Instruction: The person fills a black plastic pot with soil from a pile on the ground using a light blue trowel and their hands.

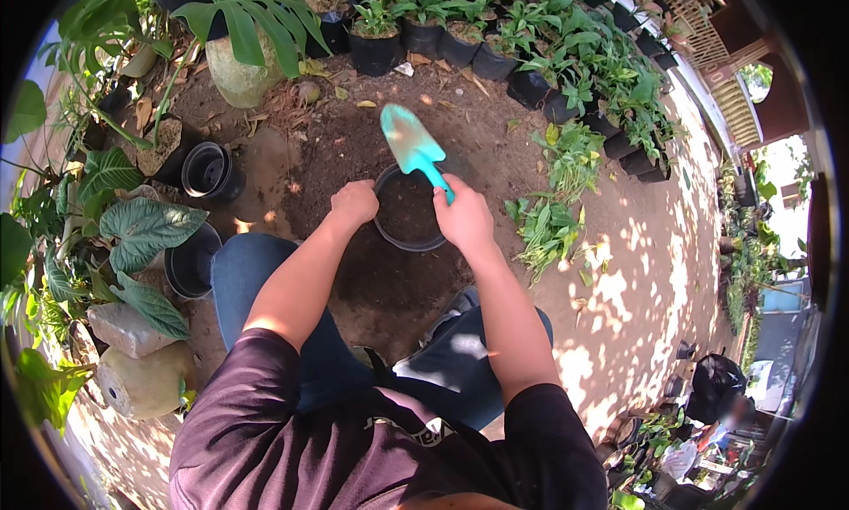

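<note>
My right hand (464, 213) is closed around the handle of a turquoise garden trowel (412, 141). Its blade, smeared with soil, points up and away above the far rim of a round black plastic pot (412, 212). Dark soil lies inside that pot, which stands on the ground between my knees. My left hand (355, 201) is curled at the pot's left rim; its fingertips are hidden, so whether they grip the rim is unclear. Loose dark soil (331, 158) surrounds the pot. Uprooted leafy plants (549, 231) lie to its right.
Empty black pots (205, 170) stand at the left, with another (192, 261) near my left knee. Potted seedlings in black bags (377, 46) curve along the back. A stone-like planter (245, 66) holds a monstera. A concrete block (129, 328) sits lower left.
</note>
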`<state>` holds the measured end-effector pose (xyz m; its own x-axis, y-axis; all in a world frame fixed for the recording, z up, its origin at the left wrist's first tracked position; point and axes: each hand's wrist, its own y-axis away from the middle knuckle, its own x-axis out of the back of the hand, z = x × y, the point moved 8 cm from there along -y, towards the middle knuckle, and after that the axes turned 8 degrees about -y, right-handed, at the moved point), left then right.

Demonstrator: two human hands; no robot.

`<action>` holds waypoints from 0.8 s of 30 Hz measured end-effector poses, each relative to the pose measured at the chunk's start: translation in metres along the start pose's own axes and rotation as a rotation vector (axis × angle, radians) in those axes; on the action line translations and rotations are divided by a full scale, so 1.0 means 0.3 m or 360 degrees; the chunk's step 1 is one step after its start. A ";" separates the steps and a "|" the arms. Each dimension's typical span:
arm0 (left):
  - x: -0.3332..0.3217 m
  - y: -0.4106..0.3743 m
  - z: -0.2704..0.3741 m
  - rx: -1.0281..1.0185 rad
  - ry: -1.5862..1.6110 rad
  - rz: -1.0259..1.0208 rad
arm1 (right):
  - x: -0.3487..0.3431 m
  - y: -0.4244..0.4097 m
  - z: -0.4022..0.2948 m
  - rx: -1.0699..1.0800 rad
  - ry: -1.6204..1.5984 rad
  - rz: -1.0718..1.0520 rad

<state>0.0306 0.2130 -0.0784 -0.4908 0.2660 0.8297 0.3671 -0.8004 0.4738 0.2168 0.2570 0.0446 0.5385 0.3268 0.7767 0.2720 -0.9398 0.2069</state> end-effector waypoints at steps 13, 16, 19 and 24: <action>-0.010 0.004 0.010 -0.0046 -0.0059 -0.0128 | -0.021 0.004 0.088 -0.0136 -0.0124 0.0069; -0.016 0.020 0.038 -0.0063 -0.0014 -0.0160 | -0.122 -0.020 0.229 0.0040 0.0066 -0.0055; -0.032 0.024 -0.011 0.0027 0.0151 -0.0161 | -0.034 0.013 0.160 -0.0017 -0.0017 -0.0045; -0.012 0.100 -0.004 0.0072 0.0231 -0.0182 | 0.106 0.123 0.212 -0.0117 -0.0072 -0.0156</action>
<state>0.0425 0.1875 -0.0675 -0.6389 0.2710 0.7200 0.3361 -0.7435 0.5781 0.2947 0.2391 0.0390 0.5481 0.4200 0.7233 0.2667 -0.9074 0.3248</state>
